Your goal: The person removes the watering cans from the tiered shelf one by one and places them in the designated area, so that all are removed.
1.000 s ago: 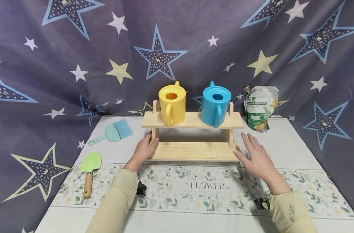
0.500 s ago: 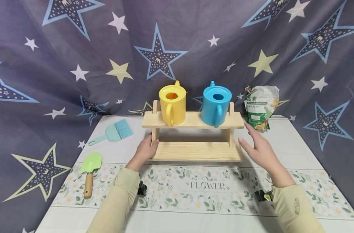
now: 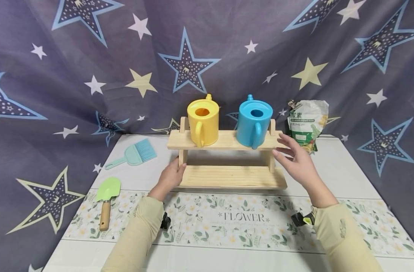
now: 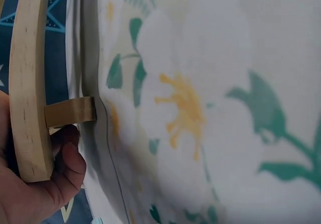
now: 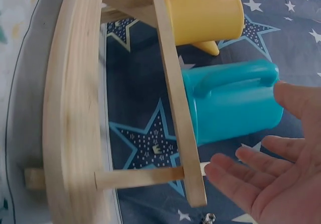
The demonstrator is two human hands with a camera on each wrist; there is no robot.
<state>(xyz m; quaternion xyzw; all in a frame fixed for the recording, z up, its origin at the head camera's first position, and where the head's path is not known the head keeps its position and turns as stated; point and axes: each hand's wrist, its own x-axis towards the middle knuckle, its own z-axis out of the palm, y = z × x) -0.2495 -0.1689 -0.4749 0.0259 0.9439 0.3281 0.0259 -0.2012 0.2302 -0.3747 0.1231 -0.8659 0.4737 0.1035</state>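
A two-tier wooden shelf [image 3: 230, 177] stands at mid-table, with a yellow watering can [image 3: 211, 130] and a blue watering can [image 3: 244, 128] upright on its top board. My left hand [image 3: 169, 176] grips the left end of the lower board; in the left wrist view its fingers [image 4: 70, 171] curl round the board's end. My right hand [image 3: 300, 164] is at the right end of the top board with fingers spread and slightly bent. In the right wrist view, that hand [image 5: 281, 171] holds nothing and is near the blue can's rim; whether it touches the shelf I cannot tell.
A light blue brush [image 3: 133, 154] and a green trowel [image 3: 107, 192] with a wooden handle lie on the left. A clipped white-and-green bag [image 3: 307, 122] stands behind my right hand. A star-print curtain [image 3: 224, 22] hangs behind the table.
My right hand first lifts away from the lower board's right end, then moves in to the top board's right end. The left hand stays on the shelf, and the cans stay put.
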